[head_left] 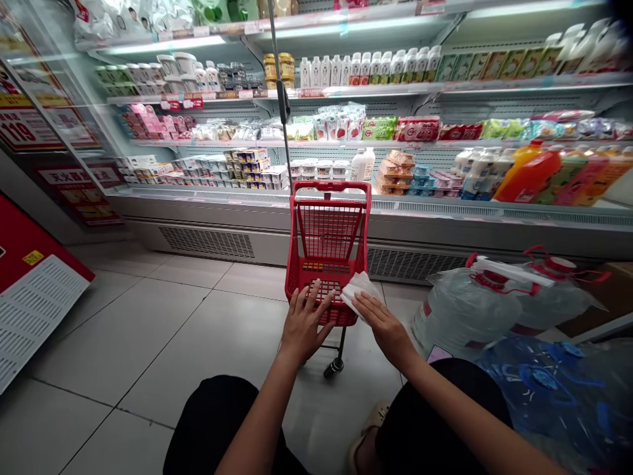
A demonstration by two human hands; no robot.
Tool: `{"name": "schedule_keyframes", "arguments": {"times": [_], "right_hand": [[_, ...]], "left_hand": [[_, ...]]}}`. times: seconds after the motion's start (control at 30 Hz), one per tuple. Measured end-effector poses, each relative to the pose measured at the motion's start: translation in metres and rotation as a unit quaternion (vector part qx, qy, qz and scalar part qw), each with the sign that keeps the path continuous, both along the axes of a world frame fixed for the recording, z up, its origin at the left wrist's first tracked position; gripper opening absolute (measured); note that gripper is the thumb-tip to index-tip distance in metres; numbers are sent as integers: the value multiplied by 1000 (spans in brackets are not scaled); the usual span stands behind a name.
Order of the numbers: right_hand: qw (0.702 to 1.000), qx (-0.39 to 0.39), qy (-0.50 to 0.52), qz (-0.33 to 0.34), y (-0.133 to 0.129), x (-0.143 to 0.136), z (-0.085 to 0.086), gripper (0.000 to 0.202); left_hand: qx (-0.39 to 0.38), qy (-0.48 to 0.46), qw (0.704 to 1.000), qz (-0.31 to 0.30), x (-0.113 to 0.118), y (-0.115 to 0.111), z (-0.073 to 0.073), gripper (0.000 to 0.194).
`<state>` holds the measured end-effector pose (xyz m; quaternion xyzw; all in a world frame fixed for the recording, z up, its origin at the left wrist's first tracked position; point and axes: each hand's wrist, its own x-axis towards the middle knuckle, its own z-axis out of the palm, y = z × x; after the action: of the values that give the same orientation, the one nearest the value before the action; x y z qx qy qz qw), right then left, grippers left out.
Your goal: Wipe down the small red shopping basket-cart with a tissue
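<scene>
A small red shopping cart [330, 234] on dark wheels stands on the floor right in front of me. My left hand [307, 323] reaches to the near left rim of its basket, fingers spread, with nothing in the grasp that I can see. In my right hand [380, 321] is a white tissue [357, 295], its fingers laid over it. The tissue lies against the cart's near right corner. Part of the basket's near edge is hidden behind both hands.
Behind the cart runs a refrigerated shelf [247, 210] stocked with bottles, cartons and cups. Large water jugs [475, 303] and blue-capped bottles [544, 379] crowd the floor at right. A red and white unit [42, 310] stands at left on the tiled floor [148, 343].
</scene>
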<state>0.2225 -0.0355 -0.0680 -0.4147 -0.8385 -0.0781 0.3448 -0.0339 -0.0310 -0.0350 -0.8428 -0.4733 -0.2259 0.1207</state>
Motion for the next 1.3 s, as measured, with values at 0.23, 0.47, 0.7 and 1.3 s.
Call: {"name": "schedule_keyframes", "arguments": {"times": [0.23,0.47,0.7,1.3], "right_hand": [[998,26,-51,15,12,-51,8,72],[998,19,-53,23,5,-2,9,73],[999,29,-18,-12,3,-21,3,71],[998,37,10,-47,3,-1,-5,75]], "left_hand": [[-8,-28,1000,-12,-3,5,2,90],[23,-35,998,44,-33,11,-1,62],[4,-46,998,35,-11,3,-3,59],[13,-24,1000,5,6,-5,-4,83]]}}
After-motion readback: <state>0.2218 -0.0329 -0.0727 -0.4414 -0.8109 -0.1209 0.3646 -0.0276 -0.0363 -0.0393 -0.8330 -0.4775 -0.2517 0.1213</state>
